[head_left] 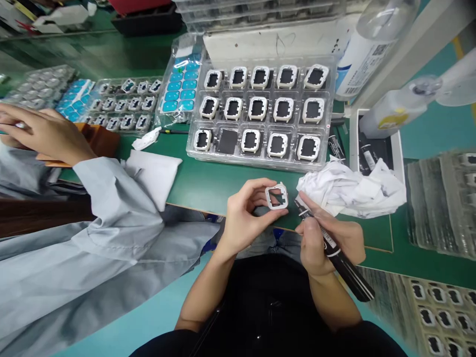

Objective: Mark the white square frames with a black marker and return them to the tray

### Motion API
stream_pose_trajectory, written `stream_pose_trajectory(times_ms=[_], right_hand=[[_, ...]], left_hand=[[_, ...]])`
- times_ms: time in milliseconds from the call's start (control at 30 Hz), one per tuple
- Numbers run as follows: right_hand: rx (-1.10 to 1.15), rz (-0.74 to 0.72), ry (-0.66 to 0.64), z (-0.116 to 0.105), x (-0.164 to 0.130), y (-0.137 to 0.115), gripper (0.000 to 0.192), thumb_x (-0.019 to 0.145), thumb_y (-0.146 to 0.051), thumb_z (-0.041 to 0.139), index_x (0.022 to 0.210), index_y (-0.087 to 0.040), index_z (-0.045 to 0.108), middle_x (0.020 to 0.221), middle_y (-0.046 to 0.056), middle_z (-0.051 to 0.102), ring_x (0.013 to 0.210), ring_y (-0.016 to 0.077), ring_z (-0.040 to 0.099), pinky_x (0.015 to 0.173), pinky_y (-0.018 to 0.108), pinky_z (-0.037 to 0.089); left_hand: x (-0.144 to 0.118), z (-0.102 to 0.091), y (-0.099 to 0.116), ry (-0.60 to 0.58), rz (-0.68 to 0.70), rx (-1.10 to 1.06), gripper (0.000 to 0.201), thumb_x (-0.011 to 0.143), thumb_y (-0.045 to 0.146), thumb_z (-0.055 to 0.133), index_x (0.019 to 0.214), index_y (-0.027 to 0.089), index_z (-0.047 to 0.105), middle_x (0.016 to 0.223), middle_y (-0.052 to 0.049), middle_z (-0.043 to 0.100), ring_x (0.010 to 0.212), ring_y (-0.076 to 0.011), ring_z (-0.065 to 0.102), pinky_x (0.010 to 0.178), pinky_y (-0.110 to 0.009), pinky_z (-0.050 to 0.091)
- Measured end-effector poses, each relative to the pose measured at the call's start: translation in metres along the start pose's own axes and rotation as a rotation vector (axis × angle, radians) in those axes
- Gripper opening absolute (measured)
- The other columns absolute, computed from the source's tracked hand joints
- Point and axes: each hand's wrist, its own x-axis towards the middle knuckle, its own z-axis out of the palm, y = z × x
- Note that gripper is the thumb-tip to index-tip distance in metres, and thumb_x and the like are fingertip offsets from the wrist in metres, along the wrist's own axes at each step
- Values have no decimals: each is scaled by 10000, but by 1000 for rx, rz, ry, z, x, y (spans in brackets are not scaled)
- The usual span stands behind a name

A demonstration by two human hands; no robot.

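Left hand pinches a frame; right hand grips a pen at its edge.

The left hand [243, 218] is raised above the desk's [208, 183] near edge, wrist bent, thumb and fingers curled and pinching a white square frame [277, 196] by its sides, its open centre facing the camera. The right hand [323, 240] is closed in a fist-like grip round a black pen [334, 253], barrel slanting down to the right, tip touching or just beside the frame's right edge. Crumpled white paper [353, 191] lies just beyond the right hand. A clear tray [260, 111] of similar frames sits farther back, one pocket without a frame. At left, a co-worker's hand [40, 131] and grey sleeve [111, 213] rest over the desk, well apart.
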Motion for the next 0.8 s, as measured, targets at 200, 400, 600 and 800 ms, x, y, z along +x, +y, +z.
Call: stream_pose_trajectory(times_ms=[200,400,600,800], right_hand=[[5,-135,45,10,15,-6,129,1056,-169,859,1123,-245,778,863,-32,804,656,244,837,942,578,843],[-33,-172,-1,11,20,-9,210,1013,-92,853,1164,-230,807,900,-6,841,943,343,930,805,421,841],[-57,-165,-18,10,21,-10,217,1015,-95,864,1168,-233,796,954,1,876,983,349,930,793,393,835],[-88,-172,-33,10,24,-12,234,1018,-85,846,1180,-245,792,965,6,895,963,348,928,779,384,832]], left_hand=[[-4,-3,2,-78,28,176,432,969,304,1001,1358,280,816,1199,-48,893,977,-197,889,923,-289,762],[-4,-2,2,-75,69,237,394,978,295,987,1337,279,823,1182,-28,897,946,-178,885,926,-273,765],[-5,0,1,-44,120,312,355,1011,308,966,1333,293,817,1194,-21,901,956,-169,884,929,-260,762],[-7,1,1,-44,130,345,345,1033,326,947,1347,289,808,1211,-25,901,963,-175,885,935,-276,764]])
